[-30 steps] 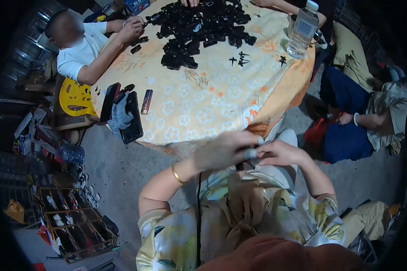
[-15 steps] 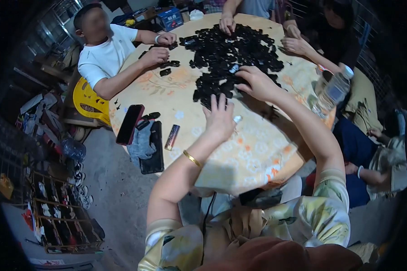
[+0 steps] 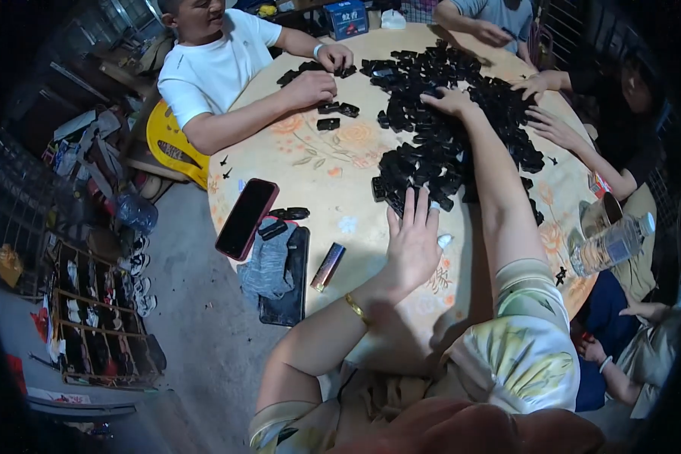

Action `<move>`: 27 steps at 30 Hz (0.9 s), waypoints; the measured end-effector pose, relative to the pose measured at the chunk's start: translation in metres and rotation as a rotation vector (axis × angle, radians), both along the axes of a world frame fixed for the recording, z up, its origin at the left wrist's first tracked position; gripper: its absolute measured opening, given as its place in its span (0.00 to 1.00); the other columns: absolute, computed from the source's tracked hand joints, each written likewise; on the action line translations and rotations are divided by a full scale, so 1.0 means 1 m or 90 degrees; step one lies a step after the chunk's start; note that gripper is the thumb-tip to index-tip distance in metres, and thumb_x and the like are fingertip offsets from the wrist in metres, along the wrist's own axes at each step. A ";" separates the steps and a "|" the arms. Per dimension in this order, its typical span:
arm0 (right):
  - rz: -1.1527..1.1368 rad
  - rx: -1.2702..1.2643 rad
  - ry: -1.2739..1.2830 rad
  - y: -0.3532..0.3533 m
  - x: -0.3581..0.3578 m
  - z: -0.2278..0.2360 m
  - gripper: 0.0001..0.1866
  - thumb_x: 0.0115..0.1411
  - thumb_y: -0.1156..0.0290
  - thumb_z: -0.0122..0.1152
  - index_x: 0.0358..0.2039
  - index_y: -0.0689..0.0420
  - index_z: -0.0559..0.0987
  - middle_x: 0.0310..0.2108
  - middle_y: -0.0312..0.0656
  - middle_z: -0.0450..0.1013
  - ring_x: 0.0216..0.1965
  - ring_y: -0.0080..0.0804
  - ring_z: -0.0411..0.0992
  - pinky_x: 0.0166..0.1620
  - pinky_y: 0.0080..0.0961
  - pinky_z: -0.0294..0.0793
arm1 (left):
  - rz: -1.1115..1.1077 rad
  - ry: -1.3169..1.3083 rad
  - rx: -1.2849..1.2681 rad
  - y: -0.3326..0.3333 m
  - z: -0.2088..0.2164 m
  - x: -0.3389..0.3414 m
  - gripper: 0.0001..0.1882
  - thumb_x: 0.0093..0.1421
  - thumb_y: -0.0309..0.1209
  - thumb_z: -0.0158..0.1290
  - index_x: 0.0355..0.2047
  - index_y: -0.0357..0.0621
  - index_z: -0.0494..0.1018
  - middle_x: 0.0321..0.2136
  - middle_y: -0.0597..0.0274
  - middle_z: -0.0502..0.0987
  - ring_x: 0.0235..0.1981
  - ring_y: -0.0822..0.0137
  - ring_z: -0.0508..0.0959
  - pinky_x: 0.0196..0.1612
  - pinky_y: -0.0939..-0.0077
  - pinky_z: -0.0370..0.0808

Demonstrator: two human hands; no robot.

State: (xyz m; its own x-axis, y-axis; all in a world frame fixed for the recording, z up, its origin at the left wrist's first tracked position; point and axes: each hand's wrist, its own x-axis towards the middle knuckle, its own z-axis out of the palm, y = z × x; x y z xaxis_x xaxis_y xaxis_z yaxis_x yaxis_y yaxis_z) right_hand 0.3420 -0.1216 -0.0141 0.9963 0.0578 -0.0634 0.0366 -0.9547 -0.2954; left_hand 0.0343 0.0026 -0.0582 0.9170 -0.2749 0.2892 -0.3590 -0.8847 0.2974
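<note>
A wide heap of small black plastic pieces (image 3: 424, 163) covers the far middle of a round table, with a narrower part reaching toward me. At the heap's near edge lies my left hand (image 3: 416, 246), palm down, fingers spread and fingertips touching the nearest pieces. Something white shows at its thumb tip, and a gold bracelet (image 3: 357, 309) circles that wrist. My right hand (image 3: 452, 102) reaches into the middle of the heap, its fingers stretched over the pieces and the thumb apart. Nothing held shows in it, though its underside is hidden.
On the patterned tablecloth (image 3: 340, 189) lie a red-edged phone (image 3: 247, 219), a grey cloth (image 3: 268, 261) on a dark flat case, and a lighter-like tube (image 3: 328, 267). A clear bottle (image 3: 613, 246) and a metal cup (image 3: 599, 216) stand right. Other people's hands (image 3: 310, 89) work around the table.
My right hand has moved farther forward into the heap. My left hand stays spread at its near edge. The view has shifted; the far person's hand has lifted off the pieces.
</note>
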 end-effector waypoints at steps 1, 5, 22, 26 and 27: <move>0.006 0.008 -0.037 -0.001 0.000 -0.003 0.46 0.41 0.29 0.51 0.55 0.47 0.65 0.60 0.53 0.52 0.61 0.49 0.50 0.61 0.37 0.51 | 0.001 0.008 -0.002 0.001 0.001 0.002 0.31 0.52 0.41 0.51 0.51 0.33 0.60 0.60 0.43 0.47 0.63 0.48 0.43 0.58 0.41 0.45; 0.291 0.097 -0.099 -0.015 -0.021 -0.012 0.28 0.45 0.43 0.59 0.32 0.57 0.78 0.34 0.51 0.74 0.39 0.41 0.72 0.43 0.31 0.69 | 0.023 0.021 -0.038 0.006 0.008 0.009 0.30 0.50 0.36 0.53 0.51 0.31 0.59 0.60 0.40 0.45 0.63 0.47 0.40 0.60 0.45 0.43; 0.292 0.478 -0.190 -0.041 -0.247 -0.003 0.16 0.48 0.83 0.55 0.40 0.61 0.75 0.36 0.38 0.73 0.39 0.23 0.71 0.44 0.20 0.71 | 0.064 -0.132 -0.198 0.023 -0.003 0.039 0.22 0.44 0.19 0.49 0.43 0.40 0.70 0.50 0.42 0.62 0.52 0.47 0.63 0.56 0.64 0.60; 0.177 0.712 -0.147 -0.056 -0.273 0.011 0.21 0.46 0.83 0.57 0.43 0.62 0.73 0.38 0.39 0.73 0.40 0.24 0.71 0.44 0.20 0.70 | 0.015 -0.282 -0.211 0.017 0.018 0.024 0.18 0.44 0.22 0.50 0.39 0.37 0.71 0.43 0.45 0.67 0.46 0.49 0.66 0.49 0.66 0.64; 0.150 0.771 -0.113 -0.061 -0.278 0.014 0.21 0.46 0.82 0.59 0.44 0.62 0.73 0.37 0.39 0.73 0.38 0.22 0.71 0.44 0.18 0.70 | -0.017 -0.255 -0.264 0.016 0.029 0.017 0.17 0.45 0.23 0.50 0.38 0.38 0.72 0.39 0.48 0.69 0.43 0.51 0.67 0.46 0.65 0.66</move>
State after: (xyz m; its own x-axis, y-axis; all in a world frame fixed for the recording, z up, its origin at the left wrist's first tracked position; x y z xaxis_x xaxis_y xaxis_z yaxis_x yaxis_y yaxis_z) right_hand 0.0636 -0.1823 -0.0004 0.9429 0.1638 0.2901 0.2997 -0.0368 -0.9533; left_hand 0.0514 0.0186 -0.0291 0.7078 -0.0860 0.7012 -0.5356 -0.7125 0.4533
